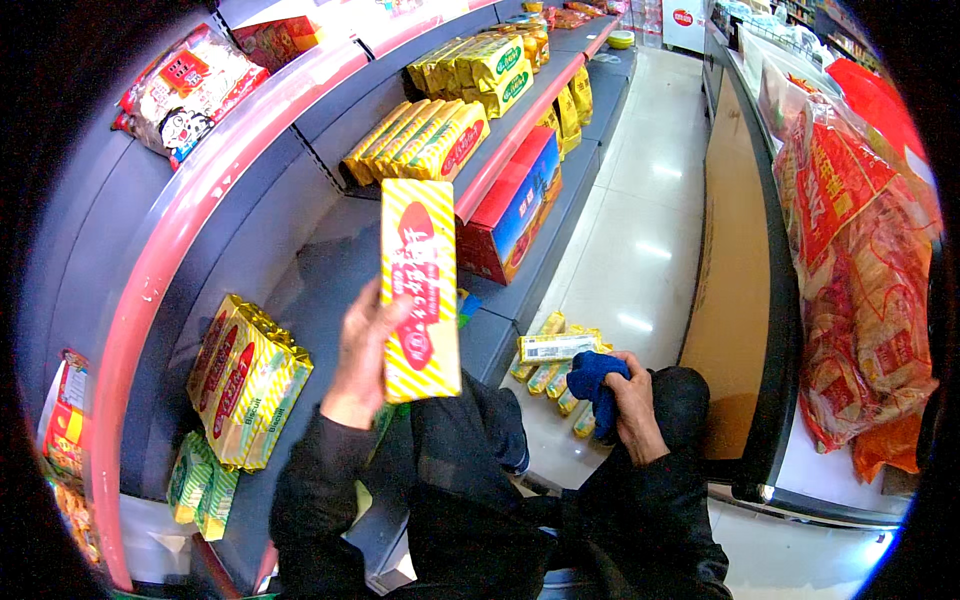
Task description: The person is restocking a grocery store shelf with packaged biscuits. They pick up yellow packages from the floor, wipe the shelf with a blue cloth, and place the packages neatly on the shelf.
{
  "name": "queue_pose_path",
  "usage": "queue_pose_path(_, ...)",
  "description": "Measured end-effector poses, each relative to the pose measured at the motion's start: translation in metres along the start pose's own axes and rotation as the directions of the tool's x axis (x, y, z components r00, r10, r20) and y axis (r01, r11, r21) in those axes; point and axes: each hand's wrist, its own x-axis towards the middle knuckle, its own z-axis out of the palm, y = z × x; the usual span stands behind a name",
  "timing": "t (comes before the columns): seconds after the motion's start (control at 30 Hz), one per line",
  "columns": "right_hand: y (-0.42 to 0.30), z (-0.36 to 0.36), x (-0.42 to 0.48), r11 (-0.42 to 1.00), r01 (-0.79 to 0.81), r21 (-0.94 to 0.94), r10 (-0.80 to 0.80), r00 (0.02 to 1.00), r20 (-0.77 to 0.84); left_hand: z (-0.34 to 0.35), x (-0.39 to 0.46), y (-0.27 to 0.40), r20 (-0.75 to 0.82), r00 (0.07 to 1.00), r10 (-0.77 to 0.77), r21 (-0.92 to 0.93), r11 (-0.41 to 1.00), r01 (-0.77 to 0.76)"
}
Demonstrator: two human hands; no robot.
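My left hand (pixel 364 349) holds a yellow-and-white striped biscuit pack (pixel 420 289) upright, its red oval label facing me. Bunched in my right hand (pixel 634 405) is a dark blue cloth (pixel 598 386), near my knee. Several similar packs (pixel 559 347) lie in a loose pile on the floor just beyond the cloth. To the left of my left hand, striped biscuit packs (pixel 247 382) stand together on the lower shelf, beside green-striped packs (pixel 204 484). A row of yellow striped packs (pixel 420 139) sits on the shelf above, behind the held pack.
The grey shelf has a pink front rail (pixel 150 277). A red and blue carton (pixel 514 206) stands on the lower shelf ahead. Across the tiled aisle (pixel 626 210), bagged bread-like goods (pixel 862 300) lie on a counter at the right. A large snack bag (pixel 187 94) rests at upper left.
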Motion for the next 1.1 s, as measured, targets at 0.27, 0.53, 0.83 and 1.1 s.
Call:
queue_pose_path(0.27,0.018,-0.005,0.013,0.998,0.058,-0.002,-0.058,0.998,0.008,-0.079,0.069,0.071,0.003,0.993,0.120,0.617,0.781,-0.097)
queue_pose_path(0.53,0.008,0.000,0.010,1.000,0.019,0.012,-0.019,1.000,0.002,-0.130,0.116,0.079,-0.113,0.981,-0.155,0.803,0.567,0.182)
queue_pose_path(0.83,0.002,0.000,0.010,0.996,-0.051,0.066,0.050,0.999,0.022,-0.156,0.150,0.065,-0.061,0.978,-0.197,0.856,0.494,0.153)
queue_pose_path(1.1,0.009,0.004,0.016,0.998,-0.057,0.029,0.056,0.998,0.031,-0.147,0.154,0.045,-0.022,0.999,0.049,0.995,-0.097,0.027)
